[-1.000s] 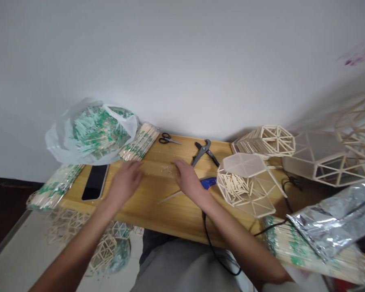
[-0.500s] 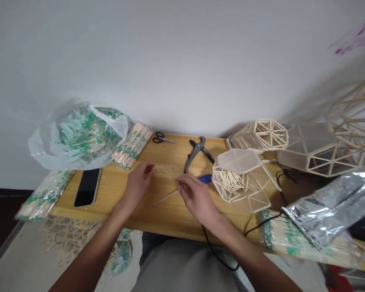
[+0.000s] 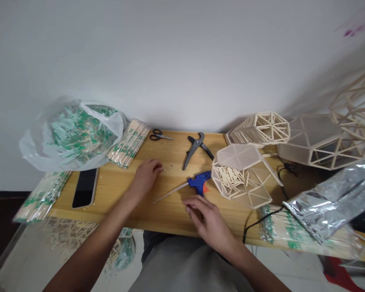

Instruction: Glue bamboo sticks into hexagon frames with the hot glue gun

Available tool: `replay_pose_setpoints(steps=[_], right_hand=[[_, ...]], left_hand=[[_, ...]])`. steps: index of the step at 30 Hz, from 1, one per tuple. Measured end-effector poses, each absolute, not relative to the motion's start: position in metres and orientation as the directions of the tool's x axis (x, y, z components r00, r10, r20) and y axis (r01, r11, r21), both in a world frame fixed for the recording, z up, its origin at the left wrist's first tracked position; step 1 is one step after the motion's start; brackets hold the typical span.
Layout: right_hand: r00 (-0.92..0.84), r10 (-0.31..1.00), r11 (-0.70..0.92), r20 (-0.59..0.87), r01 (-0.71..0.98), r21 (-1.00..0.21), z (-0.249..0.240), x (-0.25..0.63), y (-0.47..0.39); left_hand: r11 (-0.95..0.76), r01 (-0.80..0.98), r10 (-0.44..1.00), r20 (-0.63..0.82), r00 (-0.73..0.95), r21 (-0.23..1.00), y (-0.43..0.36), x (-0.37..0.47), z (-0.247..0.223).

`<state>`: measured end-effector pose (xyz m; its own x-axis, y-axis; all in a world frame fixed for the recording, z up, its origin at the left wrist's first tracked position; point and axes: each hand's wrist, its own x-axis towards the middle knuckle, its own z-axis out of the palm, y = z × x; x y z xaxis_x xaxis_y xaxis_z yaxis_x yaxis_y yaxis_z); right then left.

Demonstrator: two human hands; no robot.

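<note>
Wooden desk, both hands down among sticks and glue, nothing yet lifted.

Pale wood of the desk (image 3: 121, 190) carries, from left to right, a clear bag of wrapped sticks (image 3: 73, 136) at ten o'clock, a black phone (image 3: 85, 187) below it, and a stick bundle (image 3: 128, 142) near the scissors (image 3: 158, 135). The left hand (image 3: 146, 178) rests palm down, fingers loosely curled, fingertips touching small crumbs on the wood; whether they pinch one I cannot tell. At its four o'clock lies the glue stick (image 3: 170, 192), running into the blue glue gun (image 3: 200, 181), with pliers (image 3: 196, 148) at twelve o'clock of that. The right hand (image 3: 208, 219) hovers spread and empty just below the gun, apart from it. By my reading the step is clearing and readying; next calls for a grip on the gun. The stick lampshade frame (image 3: 243, 176) sits at three o'clock.
</note>
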<state>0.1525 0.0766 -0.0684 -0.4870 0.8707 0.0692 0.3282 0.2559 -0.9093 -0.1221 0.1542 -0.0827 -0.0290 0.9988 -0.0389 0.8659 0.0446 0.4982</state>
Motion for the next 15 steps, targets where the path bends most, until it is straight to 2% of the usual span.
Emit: replay_pose_setpoints(steps=[10,15], right_hand=[[-0.49,0.871,0.25,0.043,0.365,-0.897,-0.068,0.16,0.075],[-0.485,0.873,0.249,0.047,0.361,-0.899,-0.067,0.163,0.076]], left_hand=[[-0.003,0.893,0.983,-0.163,0.085,0.451,0.179,-0.124,-0.079],[0.013,0.9,0.99,-0.135,0.051,0.435,0.178,-0.134,-0.05]])
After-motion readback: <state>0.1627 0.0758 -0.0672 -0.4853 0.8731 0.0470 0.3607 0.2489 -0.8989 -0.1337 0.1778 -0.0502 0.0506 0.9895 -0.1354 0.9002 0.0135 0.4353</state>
